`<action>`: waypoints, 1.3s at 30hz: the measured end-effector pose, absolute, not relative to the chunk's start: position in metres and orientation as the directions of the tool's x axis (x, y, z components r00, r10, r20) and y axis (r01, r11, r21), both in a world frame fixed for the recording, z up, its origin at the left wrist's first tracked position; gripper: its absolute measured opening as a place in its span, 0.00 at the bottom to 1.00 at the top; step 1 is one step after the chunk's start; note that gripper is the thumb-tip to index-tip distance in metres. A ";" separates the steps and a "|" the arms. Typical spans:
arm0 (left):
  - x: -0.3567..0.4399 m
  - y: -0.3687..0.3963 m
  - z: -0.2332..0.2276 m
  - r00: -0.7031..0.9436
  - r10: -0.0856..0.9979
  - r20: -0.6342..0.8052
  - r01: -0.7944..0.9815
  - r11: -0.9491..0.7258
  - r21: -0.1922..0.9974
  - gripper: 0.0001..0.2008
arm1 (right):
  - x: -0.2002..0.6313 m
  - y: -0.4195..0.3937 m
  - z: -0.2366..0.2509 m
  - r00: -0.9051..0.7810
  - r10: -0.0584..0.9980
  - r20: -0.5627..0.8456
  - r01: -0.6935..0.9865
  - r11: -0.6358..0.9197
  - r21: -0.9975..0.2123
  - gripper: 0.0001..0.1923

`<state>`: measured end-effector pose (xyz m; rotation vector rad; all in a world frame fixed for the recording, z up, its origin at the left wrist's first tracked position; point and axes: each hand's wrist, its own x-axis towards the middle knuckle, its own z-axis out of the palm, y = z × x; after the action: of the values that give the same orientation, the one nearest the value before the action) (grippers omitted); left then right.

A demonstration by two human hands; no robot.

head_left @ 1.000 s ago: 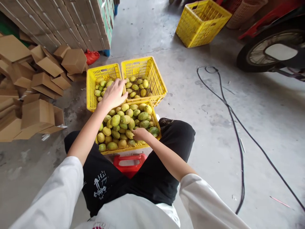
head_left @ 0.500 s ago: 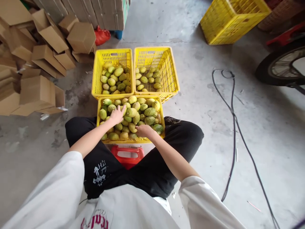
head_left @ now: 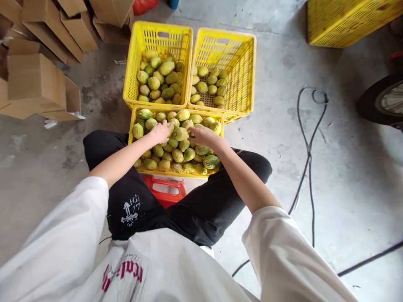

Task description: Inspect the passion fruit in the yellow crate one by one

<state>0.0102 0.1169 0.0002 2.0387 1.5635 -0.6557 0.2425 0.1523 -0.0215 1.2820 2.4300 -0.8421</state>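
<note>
Yellow-green oval fruits [head_left: 180, 134] fill the near yellow crate [head_left: 176, 173] between my knees. My left hand [head_left: 161, 132] lies over the fruits left of centre, fingers stretched out and touching one at their tips. From the right, my right hand [head_left: 203, 136] reaches over the pile with its fingers apart and pointing left, against the fruits. Neither hand has lifted a fruit. The undersides of both hands are hidden.
Behind stand a left yellow crate [head_left: 126, 79] and a right yellow crate [head_left: 242, 79], both partly filled. A red plastic piece [head_left: 181, 191] sits between my legs. Cardboard boxes [head_left: 36, 79] lie left; a black cable [head_left: 310, 155] and a wheel [head_left: 378, 100] are right.
My right hand has moved from the front of the near crate farther back, closer to my left hand. My left hand stays over the fruits. The camera view has shifted.
</note>
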 end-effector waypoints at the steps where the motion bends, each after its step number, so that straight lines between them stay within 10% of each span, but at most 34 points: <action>1: 0.011 0.119 0.001 0.231 0.734 -0.639 0.970 -0.226 0.090 0.54 | 0.239 0.157 -0.030 -0.589 0.705 -0.394 0.803 0.457 -0.383 0.28; 6: 0.013 0.125 0.003 0.207 0.737 -0.644 0.977 -0.185 0.102 0.47 | 0.212 0.151 -0.078 -0.698 0.639 -0.324 0.706 0.538 -0.460 0.50; 13: 0.015 0.124 0.010 0.142 0.765 -0.628 0.989 -0.086 0.120 0.46 | 0.212 0.154 -0.105 -0.699 0.663 -0.268 0.687 0.520 -0.507 0.41; 20: -0.003 0.125 0.025 0.106 0.882 -0.460 0.939 0.064 0.339 0.44 | 0.214 0.146 -0.055 -0.537 0.809 -0.240 0.571 0.139 -0.809 0.25; 25: -0.019 0.113 0.047 0.029 0.928 -0.372 0.727 0.236 0.645 0.43 | 0.228 0.134 0.005 -0.429 0.841 -0.329 0.368 -0.170 -0.914 0.33; 31: -0.005 0.066 0.078 0.069 0.804 -0.591 0.239 0.562 0.792 0.35 | 0.244 0.105 0.039 -0.364 0.801 -0.474 0.213 -0.424 -0.880 0.24; 39: 0.016 0.055 0.058 0.266 0.719 -0.642 0.074 0.648 0.758 0.30 | 0.236 0.077 0.015 -0.331 0.620 -0.712 0.124 -0.719 -0.684 0.35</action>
<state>0.0163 0.0545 0.0583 0.7827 1.2453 0.5011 0.2360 0.0771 0.0148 1.9526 1.1838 -2.6213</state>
